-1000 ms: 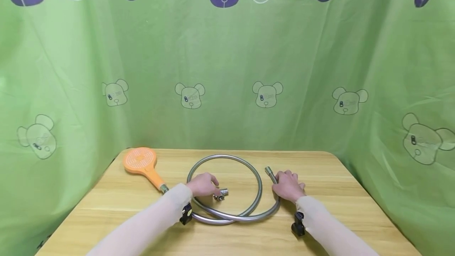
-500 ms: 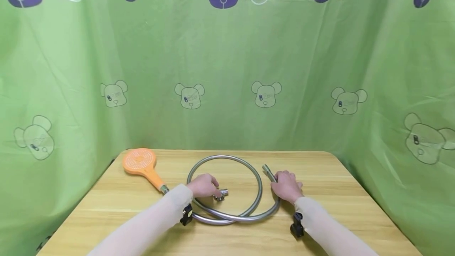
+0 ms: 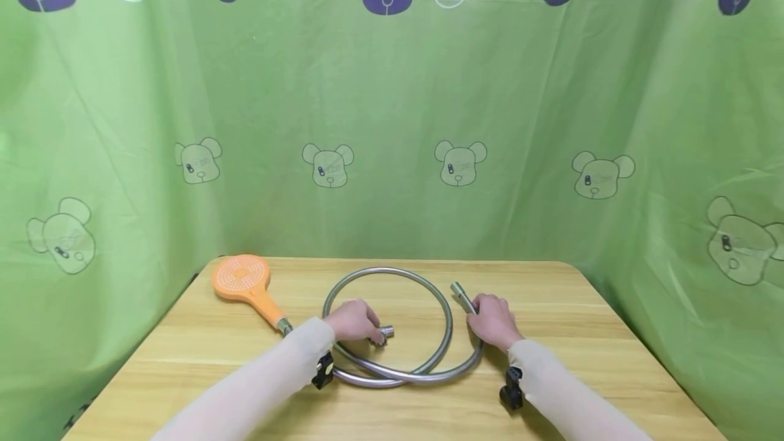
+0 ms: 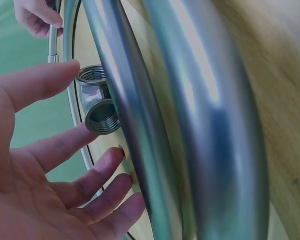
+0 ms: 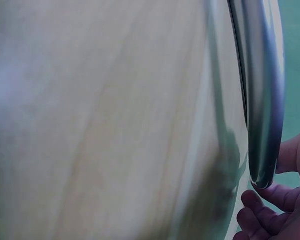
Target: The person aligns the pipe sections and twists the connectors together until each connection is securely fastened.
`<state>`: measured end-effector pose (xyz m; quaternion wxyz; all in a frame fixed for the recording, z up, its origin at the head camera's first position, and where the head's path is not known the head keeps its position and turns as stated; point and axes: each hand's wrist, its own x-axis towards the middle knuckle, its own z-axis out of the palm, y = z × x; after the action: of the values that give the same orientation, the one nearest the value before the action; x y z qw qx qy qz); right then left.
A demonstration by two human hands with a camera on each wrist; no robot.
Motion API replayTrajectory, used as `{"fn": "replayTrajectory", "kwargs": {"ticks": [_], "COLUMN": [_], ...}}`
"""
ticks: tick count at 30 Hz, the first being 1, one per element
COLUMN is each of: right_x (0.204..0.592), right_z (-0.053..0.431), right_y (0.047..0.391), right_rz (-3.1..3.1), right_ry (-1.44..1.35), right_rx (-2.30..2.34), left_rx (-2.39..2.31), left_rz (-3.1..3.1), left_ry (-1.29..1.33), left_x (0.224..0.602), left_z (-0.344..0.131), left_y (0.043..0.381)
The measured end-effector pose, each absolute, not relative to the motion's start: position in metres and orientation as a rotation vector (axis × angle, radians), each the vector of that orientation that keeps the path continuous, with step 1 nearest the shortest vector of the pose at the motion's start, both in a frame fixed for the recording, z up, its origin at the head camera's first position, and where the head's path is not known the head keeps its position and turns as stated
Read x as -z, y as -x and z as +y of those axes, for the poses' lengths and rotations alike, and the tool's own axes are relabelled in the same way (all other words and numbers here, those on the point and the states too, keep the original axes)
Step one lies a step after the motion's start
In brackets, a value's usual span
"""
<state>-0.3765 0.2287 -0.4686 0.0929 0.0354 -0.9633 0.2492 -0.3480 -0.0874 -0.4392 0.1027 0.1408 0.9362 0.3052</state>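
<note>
My left hand (image 3: 353, 320) pinches a small chrome tee fitting (image 4: 92, 94) between thumb and forefinger; its other fingers are loosely bent. Two threaded openings of the fitting show in the left wrist view, while the fingers hide part of it in the head view. My right hand (image 3: 493, 320) grips a silver shower hose (image 3: 436, 377) just below its free end, where a metal connector (image 3: 458, 290) points up and left. The hose lies looped on the table, around the fitting. Its other end joins an orange shower head (image 3: 242, 278) at the far left.
A pale wooden table (image 3: 551, 298) with rounded back corners carries everything. Green curtains (image 3: 392, 216) printed with bears hang behind it and at both sides. Each wrist wears a small black camera (image 3: 511, 390).
My right hand has shifted slightly left, tipping the hose's free end left and up a little. The left hand has stayed in place, its fingers covering more of the tee fitting.
</note>
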Motion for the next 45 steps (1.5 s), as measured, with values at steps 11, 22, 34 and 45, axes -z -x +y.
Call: {"fn": "replayTrajectory", "kwargs": {"ticks": [11, 22, 34, 45], "right_x": [0.4723, 0.4715, 0.4701, 0.4686], "right_z": [0.2292, 0.2239, 0.2215, 0.2217], "right_y": [0.3781, 0.3805, 0.3757, 0.3743], "right_rz": [-2.837, -2.814, -2.822, -2.801], "right_ry": [-0.132, -0.138, -0.139, -0.112], "right_rx": [-0.751, -0.808, -0.944, -1.088], "left_rx": [-0.816, -0.775, -0.834, -0.836], "left_rz": [2.829, 2.859, 2.844, 2.864], "left_ry": [-0.460, -0.482, -0.472, -0.484], "left_x": [0.4423, 0.4474, 0.4422, 0.4425], "left_z": [-0.0845, -0.0845, -0.0833, -0.0841], "left_y": [0.3477, 0.3555, 0.3471, 0.3511]}}
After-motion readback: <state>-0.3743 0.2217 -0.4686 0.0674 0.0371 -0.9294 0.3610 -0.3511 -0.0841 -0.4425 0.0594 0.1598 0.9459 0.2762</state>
